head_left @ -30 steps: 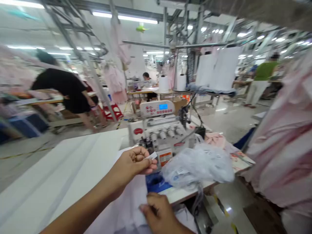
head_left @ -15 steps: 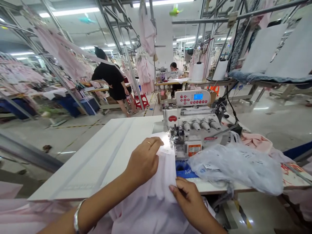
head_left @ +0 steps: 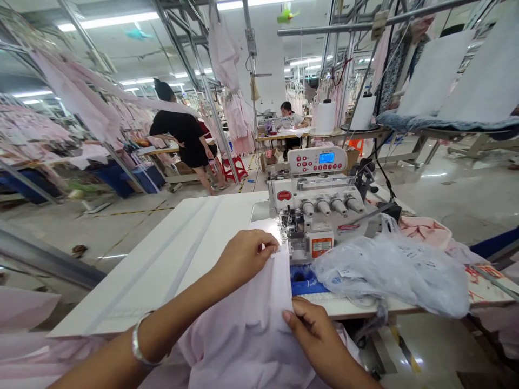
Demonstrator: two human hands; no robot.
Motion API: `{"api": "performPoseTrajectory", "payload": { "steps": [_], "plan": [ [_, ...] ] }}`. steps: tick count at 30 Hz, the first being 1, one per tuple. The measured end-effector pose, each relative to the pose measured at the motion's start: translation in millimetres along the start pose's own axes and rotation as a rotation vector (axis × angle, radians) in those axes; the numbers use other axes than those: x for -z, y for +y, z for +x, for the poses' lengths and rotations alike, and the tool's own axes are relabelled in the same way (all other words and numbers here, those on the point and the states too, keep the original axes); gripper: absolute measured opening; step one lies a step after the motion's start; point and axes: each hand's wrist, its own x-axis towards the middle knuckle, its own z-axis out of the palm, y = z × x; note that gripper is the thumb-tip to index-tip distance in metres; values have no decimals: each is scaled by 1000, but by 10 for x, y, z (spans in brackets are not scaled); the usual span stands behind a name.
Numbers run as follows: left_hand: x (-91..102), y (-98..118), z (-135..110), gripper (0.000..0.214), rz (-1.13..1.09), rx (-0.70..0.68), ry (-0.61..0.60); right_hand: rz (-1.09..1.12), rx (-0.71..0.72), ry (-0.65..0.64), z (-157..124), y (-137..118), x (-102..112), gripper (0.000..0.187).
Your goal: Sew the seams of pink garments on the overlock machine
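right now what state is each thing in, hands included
pale fabric: rumpled, in loose folds
left hand: fingertips pinched together at the fabric's upper end
right hand: gripping the fabric's right edge
sewing machine: display lit; whether it is running, unclear
plastic bag: crumpled, lying beside the machine
small thread cone: upright

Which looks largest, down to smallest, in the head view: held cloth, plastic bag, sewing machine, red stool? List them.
1. Held cloth, though nearest the camera
2. Plastic bag and sewing machine: too alike to rank
3. Red stool, farther back
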Motion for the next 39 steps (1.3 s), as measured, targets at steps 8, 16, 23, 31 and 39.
{"api": "performPoseTrajectory", "payload": {
  "steps": [8,16,23,31,39],
  "plan": [
    [-164,-36,-183,16,293,-351,143,-73,36,27,-23,-12,11,47],
    [-149,-32,15,15,487,-541,192,349,-144,-27,-37,-49,6,56],
    [-102,-80,85,19,482,-585,166,516,-204,-42,-24,-45,-15,54],
    [-230,-46,-261,36,481,-502,153,586,-247,-18,-88,66,-117,53],
    [-184,-225,150,30,62,-73,7,528,-222,20,405,-81,50,59]
  ]
}}
